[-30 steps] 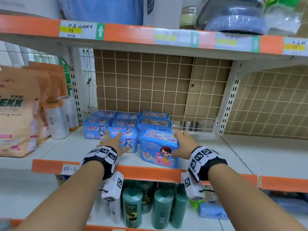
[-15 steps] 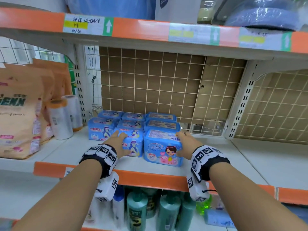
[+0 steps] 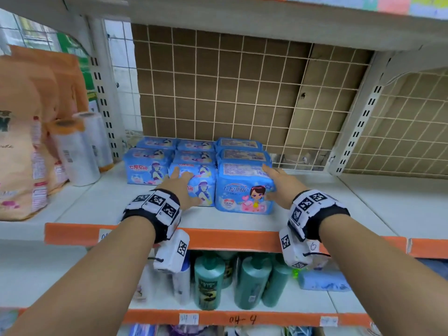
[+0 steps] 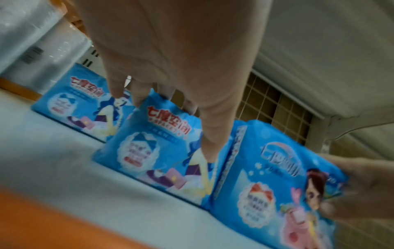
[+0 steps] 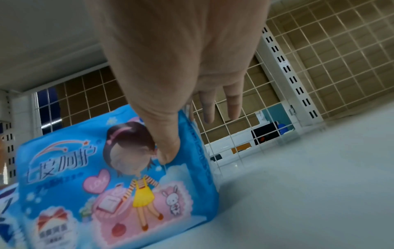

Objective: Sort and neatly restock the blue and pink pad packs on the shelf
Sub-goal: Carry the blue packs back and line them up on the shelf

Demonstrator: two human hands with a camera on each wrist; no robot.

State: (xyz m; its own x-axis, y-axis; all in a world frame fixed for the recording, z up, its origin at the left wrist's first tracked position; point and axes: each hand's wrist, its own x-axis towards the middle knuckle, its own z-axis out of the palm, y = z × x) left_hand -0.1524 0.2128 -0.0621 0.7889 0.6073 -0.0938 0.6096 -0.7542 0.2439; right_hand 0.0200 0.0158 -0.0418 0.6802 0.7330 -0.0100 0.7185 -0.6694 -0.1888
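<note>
Head view, nearest first: the left hand (image 3: 180,187) lies with straight fingers over the top and face of the front blue pack (image 3: 194,184), thumb down its face, pressing rather than gripping. The right hand (image 3: 274,186) cups the right end of the blue-and-pink pack (image 3: 244,192), thumb on the face and fingers straight along its side, so neither hand is closed around anything. Both packs stand upright, touching, near the front of the white shelf (image 3: 339,207). Behind them sit more rows of packs (image 3: 196,151), reaching toward the wire grid back (image 3: 242,93). To finish well, I would push both packs back evenly with flat palms until they meet the row behind, keeping faces flush and upright so the soft wrappers do not buckle.
</note>
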